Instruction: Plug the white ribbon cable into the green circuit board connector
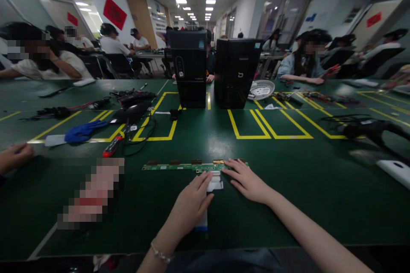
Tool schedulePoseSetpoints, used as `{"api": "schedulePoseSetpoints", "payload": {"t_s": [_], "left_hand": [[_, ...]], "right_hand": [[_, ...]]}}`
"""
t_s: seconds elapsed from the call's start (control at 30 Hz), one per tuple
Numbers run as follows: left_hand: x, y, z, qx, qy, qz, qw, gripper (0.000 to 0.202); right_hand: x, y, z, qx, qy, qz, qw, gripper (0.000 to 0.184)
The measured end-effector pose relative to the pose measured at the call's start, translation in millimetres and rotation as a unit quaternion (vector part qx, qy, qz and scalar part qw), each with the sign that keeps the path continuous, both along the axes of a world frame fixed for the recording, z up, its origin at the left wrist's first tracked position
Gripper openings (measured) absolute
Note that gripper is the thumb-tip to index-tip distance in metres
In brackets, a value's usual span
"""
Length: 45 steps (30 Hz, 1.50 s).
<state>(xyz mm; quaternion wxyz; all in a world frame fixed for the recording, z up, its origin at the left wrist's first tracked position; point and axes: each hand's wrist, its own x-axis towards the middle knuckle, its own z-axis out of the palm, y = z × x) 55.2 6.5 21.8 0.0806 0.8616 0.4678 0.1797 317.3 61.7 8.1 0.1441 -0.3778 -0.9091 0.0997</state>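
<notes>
A long, narrow green circuit board (179, 167) lies across the green table, with brown-gold tabs along its far edge. From its middle a white flat ribbon cable (215, 184) runs towards me, partly covered by my left hand (190, 204). The fingers of that hand are stretched out, with the tips at the cable's board end and the thumb apart. The cable's blue-edged end (201, 227) shows below the palm. My right hand (248, 181) rests palm down with spread fingers, its fingertips touching the board's right part.
Two black computer towers (192, 68) stand ahead. To the left lie a red-black screwdriver (112, 146), a blue glove (85, 131) and cables. Another person's hand (16, 157) rests at the left edge. Black cables (368, 127) and a white object (395, 172) lie right.
</notes>
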Motion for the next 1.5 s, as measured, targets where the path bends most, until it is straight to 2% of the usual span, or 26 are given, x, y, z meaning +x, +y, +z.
{"api": "schedulePoseSetpoints", "payload": {"t_s": [0.17, 0.37, 0.47, 0.93, 1.1, 1.3, 1.4, 1.5], "left_hand": [[-37, -7, -4.1, 0.028, -0.022, 0.083, 0.996, 0.045], [-70, -15, -27.5, 0.062, -0.023, 0.119, 0.991, 0.039], [-73, -16, -32.7, 0.069, -0.016, 0.129, 0.989, 0.039], [-69, -13, -30.2, 0.061, -0.001, 0.124, 0.990, 0.036], [-67, -15, -27.6, 0.065, 0.001, 0.128, 0.990, 0.036], [-64, -17, -26.3, 0.062, 0.012, 0.132, 0.989, 0.037], [-65, -17, -28.3, 0.067, 0.014, 0.133, 0.989, 0.037], [-66, -15, -32.4, 0.072, 0.018, 0.129, 0.989, 0.038]], "right_hand": [[-8, -4, 9.1, -0.006, 0.005, 0.032, 0.999, 0.046], [-17, -8, 16.5, -0.051, -0.018, 0.071, 0.996, 0.055], [-19, -8, 15.8, -0.062, -0.028, 0.069, 0.995, 0.054], [-15, -14, 17.1, -0.062, -0.040, 0.055, 0.996, 0.056], [2, -31, 14.5, -0.062, -0.066, -0.009, 0.996, 0.056], [54, -51, -16.6, 0.011, -0.068, -0.156, 0.985, 0.054], [91, -64, -35.9, 0.057, -0.081, -0.262, 0.960, 0.057], [128, -78, -50.2, 0.084, -0.108, -0.377, 0.916, 0.063]]}}
